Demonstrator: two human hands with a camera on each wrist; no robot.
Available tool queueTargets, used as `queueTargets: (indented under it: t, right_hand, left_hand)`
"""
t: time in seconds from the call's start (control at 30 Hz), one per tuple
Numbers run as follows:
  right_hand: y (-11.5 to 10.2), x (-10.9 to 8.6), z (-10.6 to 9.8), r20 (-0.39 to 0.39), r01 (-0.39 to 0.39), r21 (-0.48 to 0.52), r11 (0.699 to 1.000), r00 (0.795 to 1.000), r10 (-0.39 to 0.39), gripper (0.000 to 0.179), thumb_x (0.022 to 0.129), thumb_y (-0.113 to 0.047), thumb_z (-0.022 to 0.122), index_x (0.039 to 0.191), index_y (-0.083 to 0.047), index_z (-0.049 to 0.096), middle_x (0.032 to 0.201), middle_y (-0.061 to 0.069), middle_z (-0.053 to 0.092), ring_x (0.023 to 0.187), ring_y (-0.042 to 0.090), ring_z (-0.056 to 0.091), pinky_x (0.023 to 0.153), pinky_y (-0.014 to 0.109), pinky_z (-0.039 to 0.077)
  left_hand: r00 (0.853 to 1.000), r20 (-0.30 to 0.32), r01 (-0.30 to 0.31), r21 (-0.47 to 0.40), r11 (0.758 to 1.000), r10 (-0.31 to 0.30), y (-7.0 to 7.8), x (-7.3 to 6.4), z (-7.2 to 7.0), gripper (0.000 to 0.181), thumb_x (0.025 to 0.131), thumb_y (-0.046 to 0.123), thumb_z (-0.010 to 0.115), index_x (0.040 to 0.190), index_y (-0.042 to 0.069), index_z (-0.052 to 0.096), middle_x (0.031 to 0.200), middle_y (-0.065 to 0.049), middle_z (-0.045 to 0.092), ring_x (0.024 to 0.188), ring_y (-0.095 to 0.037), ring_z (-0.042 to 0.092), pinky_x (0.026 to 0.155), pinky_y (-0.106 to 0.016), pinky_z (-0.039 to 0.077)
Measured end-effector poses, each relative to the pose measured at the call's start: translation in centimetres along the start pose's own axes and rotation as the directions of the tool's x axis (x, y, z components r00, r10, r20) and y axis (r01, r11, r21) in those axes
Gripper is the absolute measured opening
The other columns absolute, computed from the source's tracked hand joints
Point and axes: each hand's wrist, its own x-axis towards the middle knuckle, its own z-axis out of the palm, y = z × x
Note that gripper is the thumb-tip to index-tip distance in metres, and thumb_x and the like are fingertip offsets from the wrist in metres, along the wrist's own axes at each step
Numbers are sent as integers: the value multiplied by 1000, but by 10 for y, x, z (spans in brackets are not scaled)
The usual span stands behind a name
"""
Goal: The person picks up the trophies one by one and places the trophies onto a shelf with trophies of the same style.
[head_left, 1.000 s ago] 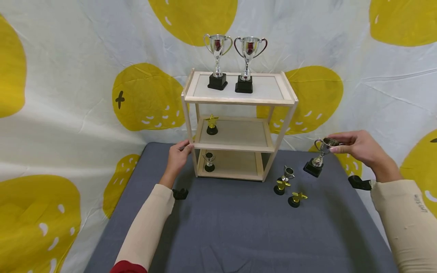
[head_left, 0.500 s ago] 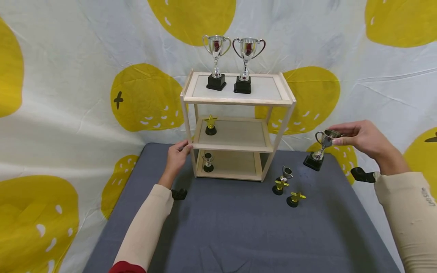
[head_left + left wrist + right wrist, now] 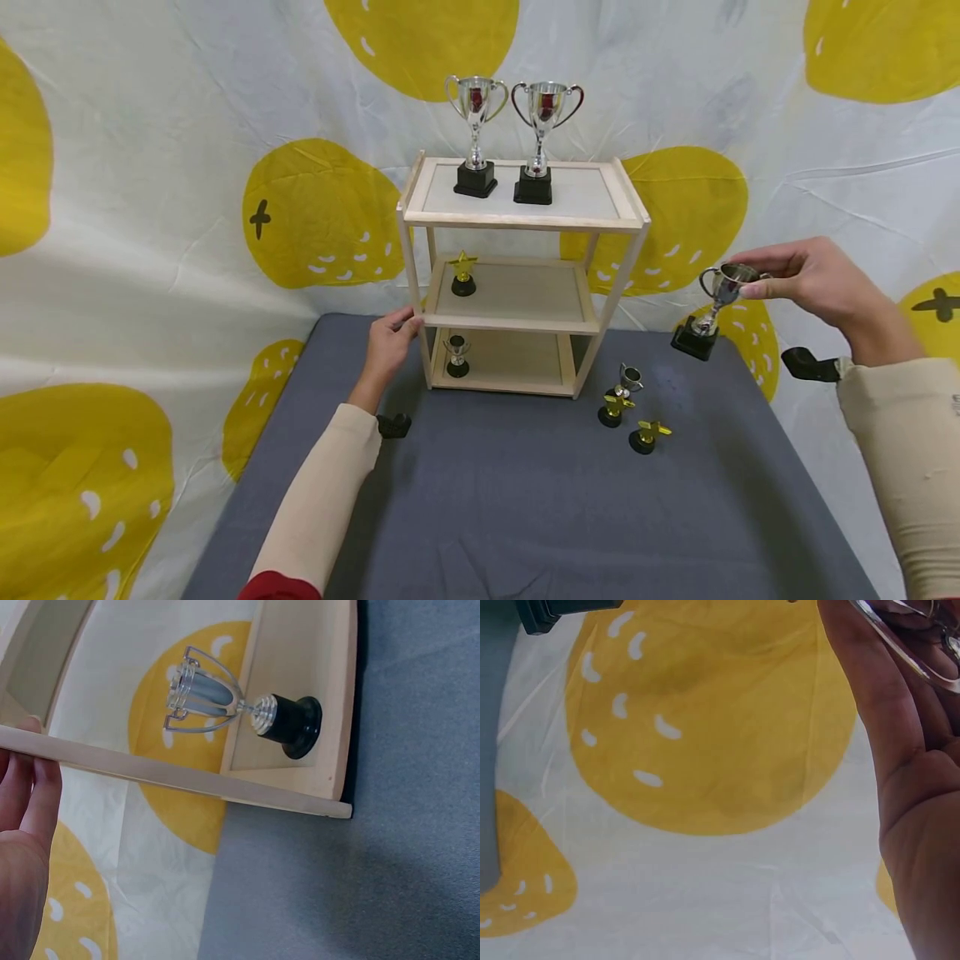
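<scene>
My right hand [image 3: 813, 279] pinches a silver trophy cup [image 3: 726, 287] by its bowl, lifted over the right back of the table with its black square base tilted. In the right wrist view only a handle and part of the rim of this cup show beside the fingers. My left hand [image 3: 392, 342] grips the left front post of a wooden three-tier shelf [image 3: 525, 223], at the height of the middle tier. The left wrist view shows the fingers around the post [image 3: 142, 766], with a small silver trophy [image 3: 202, 694] on the bottom tier beyond it.
Two large silver trophies [image 3: 475, 125] stand on the top tier, a gold star trophy [image 3: 463, 271] on the middle one. Right of the shelf, a small silver cup [image 3: 630, 377] and two gold star trophies [image 3: 643, 437] stand on the grey-covered table [image 3: 525, 500]. A patterned cloth hangs behind.
My right hand has risen and moved slightly right with the silver trophy cup in it. My left hand stays on the shelf post.
</scene>
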Motion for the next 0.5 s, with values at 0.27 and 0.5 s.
queueTargets:
  t: [0.27, 0.5]
  right_hand:
    - [-13, 3, -11, -19, 46, 42, 998, 999, -46, 42, 91, -3, 79, 133, -2, 71, 92, -29, 75, 86, -11, 68, 72, 2, 49]
    - [-21, 4, -20, -36, 66, 58, 996, 997, -64, 41, 90, 1, 79, 130, -8, 75, 89, -28, 76, 84, -10, 69, 72, 2, 49]
  left_hand:
    - [1000, -6, 6, -3, 1000, -6, 0, 0, 0, 44, 106, 16, 63, 146, 0, 58, 151, -24, 56, 132, -39, 62, 109, -43, 55]
    - [1000, -11, 14, 3, 1000, -14, 2, -1, 0, 44, 105, 17, 64, 146, 0, 59, 149, -24, 57, 131, -39, 63, 109, -43, 56]
